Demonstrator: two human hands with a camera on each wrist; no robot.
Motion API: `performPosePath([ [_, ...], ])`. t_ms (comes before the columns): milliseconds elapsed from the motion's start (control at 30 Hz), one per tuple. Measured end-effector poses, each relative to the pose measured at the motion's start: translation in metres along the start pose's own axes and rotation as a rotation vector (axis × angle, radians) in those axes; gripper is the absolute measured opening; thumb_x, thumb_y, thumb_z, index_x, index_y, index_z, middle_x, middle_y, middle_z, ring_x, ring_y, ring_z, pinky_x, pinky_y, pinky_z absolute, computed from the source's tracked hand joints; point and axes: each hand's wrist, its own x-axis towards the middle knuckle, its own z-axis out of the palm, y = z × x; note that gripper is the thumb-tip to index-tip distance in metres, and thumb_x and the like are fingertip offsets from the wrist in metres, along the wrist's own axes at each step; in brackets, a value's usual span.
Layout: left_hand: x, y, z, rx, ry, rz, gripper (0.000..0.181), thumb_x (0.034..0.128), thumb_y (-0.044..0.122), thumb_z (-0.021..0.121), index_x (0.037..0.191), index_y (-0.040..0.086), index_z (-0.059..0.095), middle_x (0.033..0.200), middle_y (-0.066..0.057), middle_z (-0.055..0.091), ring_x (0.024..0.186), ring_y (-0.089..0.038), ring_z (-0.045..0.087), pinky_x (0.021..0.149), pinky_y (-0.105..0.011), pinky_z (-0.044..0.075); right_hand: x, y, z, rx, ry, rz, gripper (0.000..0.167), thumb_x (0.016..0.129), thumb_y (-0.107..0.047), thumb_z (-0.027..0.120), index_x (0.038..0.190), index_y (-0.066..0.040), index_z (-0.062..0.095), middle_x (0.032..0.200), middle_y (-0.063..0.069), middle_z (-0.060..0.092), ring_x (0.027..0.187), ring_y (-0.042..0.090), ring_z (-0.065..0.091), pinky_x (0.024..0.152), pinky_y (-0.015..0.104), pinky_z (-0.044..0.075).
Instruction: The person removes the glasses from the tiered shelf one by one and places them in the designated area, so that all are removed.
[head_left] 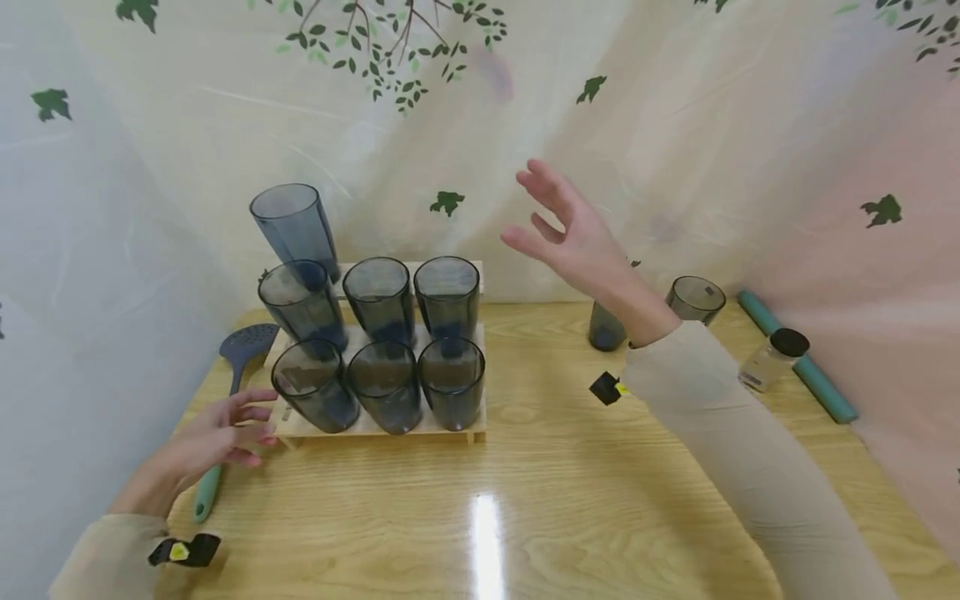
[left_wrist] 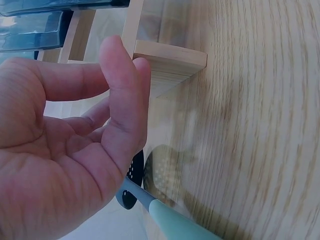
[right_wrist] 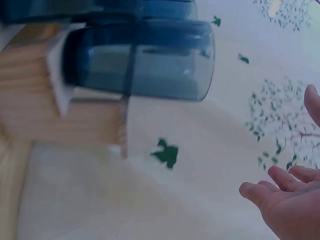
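Observation:
Several dark blue-grey glasses stand on a stepped light-wood rack [head_left: 480,425] at the left in the head view: three in the front row, three in the middle, and one tall glass [head_left: 294,221] at the back left. My left hand [head_left: 217,437] is at the rack's front left corner, fingers loosely bent and holding nothing; whether it touches the wood I cannot tell. My right hand [head_left: 573,237] is raised in the air to the right of the rack, fingers spread and nothing in them. A glass [right_wrist: 145,60] on the rack shows in the right wrist view.
A skimmer [head_left: 238,354] with a green handle lies left of the rack, under the left forearm. At the right stand two glasses, one a grey glass [head_left: 697,298], partly behind the right arm. Nearby are a black-lidded jar [head_left: 772,360] and a green rod [head_left: 825,392].

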Motion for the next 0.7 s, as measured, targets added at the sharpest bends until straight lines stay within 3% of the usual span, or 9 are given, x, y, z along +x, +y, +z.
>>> performPosePath([
  [167,-0.001,0.000,0.001,0.006,-0.002,-0.008,0.069,0.1025,0.012,0.060,0.154,-0.007,0.018,0.137,-0.031,0.039,0.101,-0.024,0.066,0.071,-0.042,0.060,0.030,-0.020,0.028,-0.008,-0.089,0.009,0.088,0.094,-0.025,0.076,0.163,-0.019,0.021,0.162,-0.009,0.031,0.147,0.006,0.030,0.116,0.028,0.033],
  [400,-0.002,-0.004,0.000,-0.004,0.002,-0.018,0.069,0.1017,0.009,0.060,0.153,-0.008,0.018,0.135,-0.030,0.040,0.101,-0.024,0.066,0.071,-0.042,0.060,0.071,-0.029,0.073,0.051,-0.166,0.066,0.089,0.094,-0.028,0.076,0.163,-0.019,0.020,0.162,-0.008,0.031,0.146,0.006,0.031,0.116,0.027,0.032],
  [700,0.001,-0.002,0.000,0.009,0.006,-0.005,0.069,0.1023,0.010,0.060,0.154,-0.007,0.018,0.135,-0.030,0.041,0.101,-0.023,0.066,0.070,-0.042,0.060,0.112,-0.044,0.127,-0.066,-0.305,0.195,0.099,0.090,-0.046,0.076,0.164,-0.026,0.014,0.164,-0.014,0.023,0.146,0.002,0.028,0.113,0.022,0.033],
])
